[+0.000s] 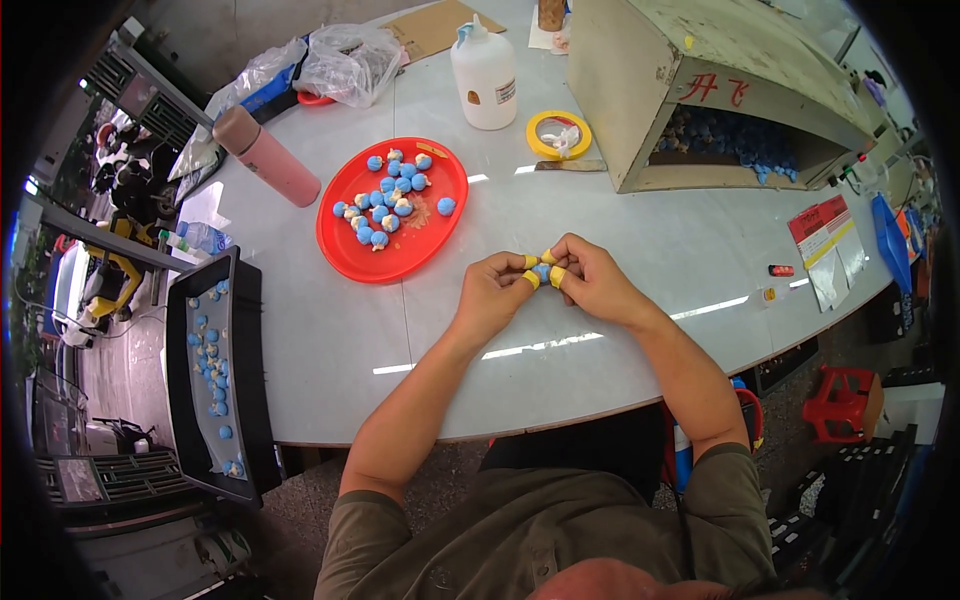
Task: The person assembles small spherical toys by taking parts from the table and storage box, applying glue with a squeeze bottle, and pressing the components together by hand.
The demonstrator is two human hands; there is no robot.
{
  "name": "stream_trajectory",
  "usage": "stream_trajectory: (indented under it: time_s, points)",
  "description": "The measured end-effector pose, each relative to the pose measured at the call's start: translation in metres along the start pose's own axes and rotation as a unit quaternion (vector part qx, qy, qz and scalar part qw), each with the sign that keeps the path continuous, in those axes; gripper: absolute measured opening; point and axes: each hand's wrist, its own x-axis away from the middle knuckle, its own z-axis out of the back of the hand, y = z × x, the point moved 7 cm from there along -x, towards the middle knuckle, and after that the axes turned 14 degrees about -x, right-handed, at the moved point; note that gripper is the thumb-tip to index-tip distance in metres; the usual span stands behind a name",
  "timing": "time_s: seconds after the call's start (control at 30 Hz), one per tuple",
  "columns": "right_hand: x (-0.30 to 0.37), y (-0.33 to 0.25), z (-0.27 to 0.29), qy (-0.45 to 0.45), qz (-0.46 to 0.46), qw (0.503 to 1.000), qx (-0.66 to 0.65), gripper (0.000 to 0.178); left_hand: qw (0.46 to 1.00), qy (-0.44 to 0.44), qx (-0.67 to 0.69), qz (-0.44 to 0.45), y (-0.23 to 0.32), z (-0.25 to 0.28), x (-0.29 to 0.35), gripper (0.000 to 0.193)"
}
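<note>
Between my fingertips, over the middle of the table, is a small blue ball (pixel 543 271). My left hand (pixel 492 290) pinches it from the left and my right hand (pixel 598 281) from the right. Yellow tape or finger covers wrap the tips of the thumbs and forefingers. The fingers hide part of the ball. Beyond my left hand lies a round red tray (pixel 345 262) bearing several blue balls (pixel 403 184), many with cream-coloured patches, and some crumbs.
A black bin (pixel 256 400) with more balls stands at the left edge. At the back are a pink flask (pixel 270 160), a white bottle (pixel 486 80), a yellow tape roll (pixel 538 146) and a knife (pixel 570 166). An open-fronted box (pixel 640 110) containing blue pieces stands far right.
</note>
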Motion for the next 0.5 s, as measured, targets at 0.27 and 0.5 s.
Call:
stream_trajectory:
  time_s: [0.27, 0.5]
  points:
    - [-0.002, -0.003, 0.003, 0.001, 0.003, 1.0, 0.003, 0.012, 0.998, -0.022, 0.009, 0.05, 0.016, -0.001, 0.0, 0.025]
    - [0.003, 0.001, -0.003, -0.005, -0.034, 0.999, -0.036, 0.015, 0.997, -0.04, -0.008, 0.065, 0.016, -0.003, 0.002, 0.029]
